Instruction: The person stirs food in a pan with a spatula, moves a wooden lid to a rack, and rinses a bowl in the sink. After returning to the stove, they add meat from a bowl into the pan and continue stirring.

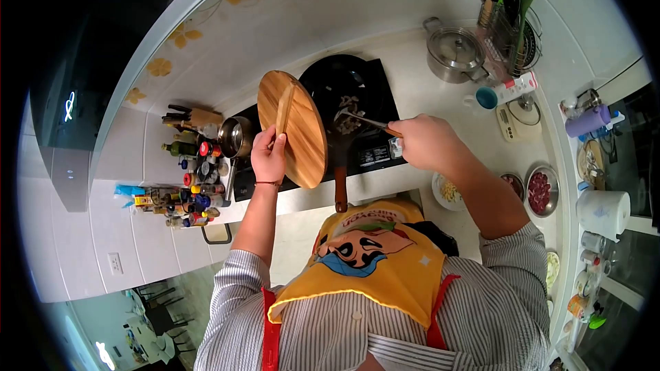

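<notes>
Over the black stove [385, 110], a round wooden lid [306, 134] is held tilted on edge by the left hand [268, 154], its wooden handle [285, 104] being pinched between thumb and fingers. The lid is kept just beside the dark wok [337, 72], on its left, so that the wok's interior is left exposed. By the right hand [427, 143], a metal utensil [371, 121] is gripped with the fingers closed around its brown handle; its far end is reached into the wok, by the small pale food pieces [349, 104]. The wok's brown handle [340, 185] is pointed toward the person and is touched by neither hand.

To the left of the lid, a metal saucepan [235, 136] can be seen near crowded bottles and jars [196, 199]. On the pale counter [412, 62] to the right, a lidded steel pot [455, 53], a teal cup [487, 98] and a kitchen scale [510, 126] are placed. Nearer the person, yellowish pieces are held on a white plate [440, 200] and dark red pieces in a metal bowl [553, 196].
</notes>
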### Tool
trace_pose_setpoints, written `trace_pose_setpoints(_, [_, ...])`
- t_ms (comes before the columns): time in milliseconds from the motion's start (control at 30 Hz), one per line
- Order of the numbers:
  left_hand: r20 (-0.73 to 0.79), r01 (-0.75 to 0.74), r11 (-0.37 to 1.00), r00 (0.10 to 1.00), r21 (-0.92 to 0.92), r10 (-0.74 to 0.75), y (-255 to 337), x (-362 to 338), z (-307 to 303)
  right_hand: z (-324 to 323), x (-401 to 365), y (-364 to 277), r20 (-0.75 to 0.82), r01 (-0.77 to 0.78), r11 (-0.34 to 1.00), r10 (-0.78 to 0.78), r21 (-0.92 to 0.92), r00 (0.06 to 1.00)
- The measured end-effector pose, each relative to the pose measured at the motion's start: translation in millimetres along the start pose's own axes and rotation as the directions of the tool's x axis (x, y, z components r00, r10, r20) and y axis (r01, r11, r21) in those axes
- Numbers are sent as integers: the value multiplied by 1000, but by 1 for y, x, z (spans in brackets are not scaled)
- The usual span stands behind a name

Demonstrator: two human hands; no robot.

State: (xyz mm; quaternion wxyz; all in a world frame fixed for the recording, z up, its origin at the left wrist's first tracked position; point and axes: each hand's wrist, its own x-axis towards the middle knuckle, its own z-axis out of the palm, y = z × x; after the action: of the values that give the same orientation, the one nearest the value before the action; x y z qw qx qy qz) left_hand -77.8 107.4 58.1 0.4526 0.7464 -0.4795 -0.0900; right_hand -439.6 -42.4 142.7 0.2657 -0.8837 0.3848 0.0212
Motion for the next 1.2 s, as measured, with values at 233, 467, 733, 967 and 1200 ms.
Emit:
trace_pose_setpoints(233, [-6, -39, 999, 999, 5, 39, 4, 4, 7, 34, 30, 19, -50, -22, 1000, 22, -1, 999])
trace_pose_setpoints(467, [32, -30, 1000, 999, 5, 29, 6, 3, 5, 90, 86, 48, -255, -9, 940, 102, 342, 961])
trace_pose_setpoints(733, [10, -5, 1000, 1000, -25, 6, 1, 4, 0, 47, 61, 30, -12, -51, 907, 62, 418, 998])
trace_pose_setpoints(967, [11, 18, 999, 1000, -45, -18, -13, 5, 2, -5, 24, 13, 114, -49, 996, 41, 72, 993])
trace_pose_setpoints(1200, [23, 2, 999, 1000, -42, -1, -10, 5, 4, 59, 66, 34, -181, -31, 956, 88, 292, 979])
